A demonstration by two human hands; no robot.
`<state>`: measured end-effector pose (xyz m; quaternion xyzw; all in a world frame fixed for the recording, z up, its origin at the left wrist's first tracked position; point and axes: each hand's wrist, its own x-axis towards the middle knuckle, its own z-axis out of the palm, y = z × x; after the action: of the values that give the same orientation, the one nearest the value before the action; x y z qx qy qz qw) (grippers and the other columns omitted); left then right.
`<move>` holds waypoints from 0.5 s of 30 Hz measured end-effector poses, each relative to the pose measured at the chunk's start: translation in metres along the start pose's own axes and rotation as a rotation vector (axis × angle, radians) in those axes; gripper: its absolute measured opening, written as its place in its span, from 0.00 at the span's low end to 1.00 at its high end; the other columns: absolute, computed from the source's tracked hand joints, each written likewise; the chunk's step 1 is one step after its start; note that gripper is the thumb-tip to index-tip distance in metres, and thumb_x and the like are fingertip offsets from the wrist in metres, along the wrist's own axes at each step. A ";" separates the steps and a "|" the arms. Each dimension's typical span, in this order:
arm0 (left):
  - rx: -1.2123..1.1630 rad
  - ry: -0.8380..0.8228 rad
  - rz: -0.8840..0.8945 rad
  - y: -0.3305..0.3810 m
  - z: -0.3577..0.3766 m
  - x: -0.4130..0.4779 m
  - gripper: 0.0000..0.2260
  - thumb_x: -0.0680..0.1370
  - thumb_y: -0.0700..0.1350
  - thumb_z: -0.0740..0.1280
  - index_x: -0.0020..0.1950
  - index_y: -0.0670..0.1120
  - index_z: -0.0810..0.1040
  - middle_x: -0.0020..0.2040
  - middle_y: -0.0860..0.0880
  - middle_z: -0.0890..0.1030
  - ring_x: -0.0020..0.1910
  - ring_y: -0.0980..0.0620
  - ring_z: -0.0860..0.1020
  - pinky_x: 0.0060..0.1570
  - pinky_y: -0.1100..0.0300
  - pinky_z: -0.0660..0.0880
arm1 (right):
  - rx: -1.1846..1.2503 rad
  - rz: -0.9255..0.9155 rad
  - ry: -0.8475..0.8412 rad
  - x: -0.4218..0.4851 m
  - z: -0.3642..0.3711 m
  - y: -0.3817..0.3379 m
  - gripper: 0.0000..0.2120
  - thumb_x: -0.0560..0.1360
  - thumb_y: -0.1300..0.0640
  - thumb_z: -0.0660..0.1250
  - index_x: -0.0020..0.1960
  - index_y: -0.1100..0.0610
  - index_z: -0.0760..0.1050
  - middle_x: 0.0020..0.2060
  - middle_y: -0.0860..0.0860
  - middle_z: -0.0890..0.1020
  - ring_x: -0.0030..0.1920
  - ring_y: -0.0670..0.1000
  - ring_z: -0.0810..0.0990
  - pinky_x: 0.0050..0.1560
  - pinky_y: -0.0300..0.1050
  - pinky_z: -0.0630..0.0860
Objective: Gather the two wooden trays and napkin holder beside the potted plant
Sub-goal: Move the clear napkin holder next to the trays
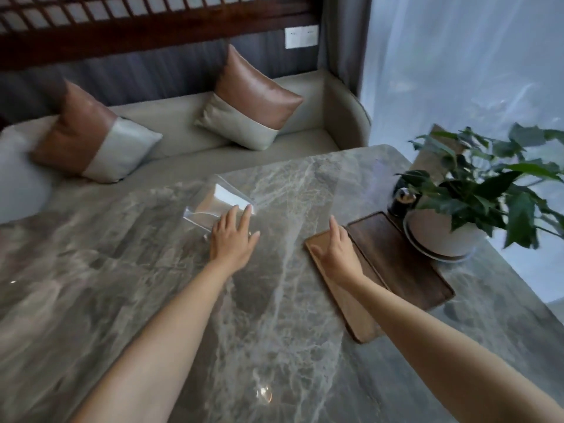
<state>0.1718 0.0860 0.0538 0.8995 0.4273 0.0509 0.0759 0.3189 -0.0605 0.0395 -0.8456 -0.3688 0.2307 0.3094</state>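
Observation:
A clear acrylic napkin holder (213,199) stands at the middle of the marble table (152,285). My left hand (233,236) rests against its near right side, fingers spread. A light wooden tray (345,303) lies flat to the right, and my right hand (335,248) presses on its far end with fingers apart. A dark wooden tray (396,261) lies alongside it, touching its right edge. The potted plant (448,221) in a white pot stands at the dark tray's far right corner.
A small dark object (403,199) sits just left of the pot. A grey bench with two brown and grey cushions (250,102) runs behind the table. Sheer curtains (457,71) hang at the right. The table's right edge passes close behind the pot.

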 end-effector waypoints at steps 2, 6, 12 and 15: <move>-0.015 0.022 -0.043 -0.026 -0.012 0.002 0.29 0.79 0.53 0.59 0.77 0.46 0.54 0.77 0.41 0.56 0.75 0.42 0.58 0.73 0.49 0.57 | -0.034 -0.080 -0.038 0.014 0.012 -0.025 0.39 0.76 0.50 0.63 0.76 0.60 0.43 0.76 0.58 0.53 0.75 0.57 0.55 0.72 0.50 0.57; -0.010 -0.021 -0.171 -0.071 -0.025 0.013 0.32 0.79 0.54 0.59 0.78 0.49 0.47 0.79 0.44 0.48 0.76 0.42 0.56 0.73 0.49 0.56 | -0.092 -0.172 -0.109 0.042 0.034 -0.065 0.41 0.76 0.49 0.62 0.75 0.58 0.38 0.77 0.55 0.46 0.77 0.55 0.47 0.74 0.50 0.52; -0.185 -0.129 -0.353 -0.116 -0.015 0.038 0.39 0.76 0.55 0.65 0.78 0.52 0.43 0.79 0.44 0.45 0.77 0.40 0.54 0.73 0.44 0.57 | -0.158 -0.214 -0.187 0.074 0.069 -0.101 0.43 0.75 0.50 0.64 0.75 0.56 0.35 0.77 0.55 0.42 0.77 0.55 0.42 0.75 0.51 0.49; -0.270 -0.159 -0.366 -0.122 -0.008 0.053 0.42 0.75 0.54 0.68 0.78 0.52 0.42 0.79 0.44 0.45 0.77 0.40 0.54 0.73 0.44 0.58 | -0.191 -0.221 -0.206 0.087 0.079 -0.110 0.43 0.75 0.51 0.64 0.75 0.55 0.35 0.77 0.54 0.42 0.77 0.54 0.42 0.75 0.51 0.51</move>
<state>0.1108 0.2039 0.0407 0.7900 0.5650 0.0219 0.2371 0.2708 0.0931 0.0466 -0.7973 -0.5097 0.2445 0.2116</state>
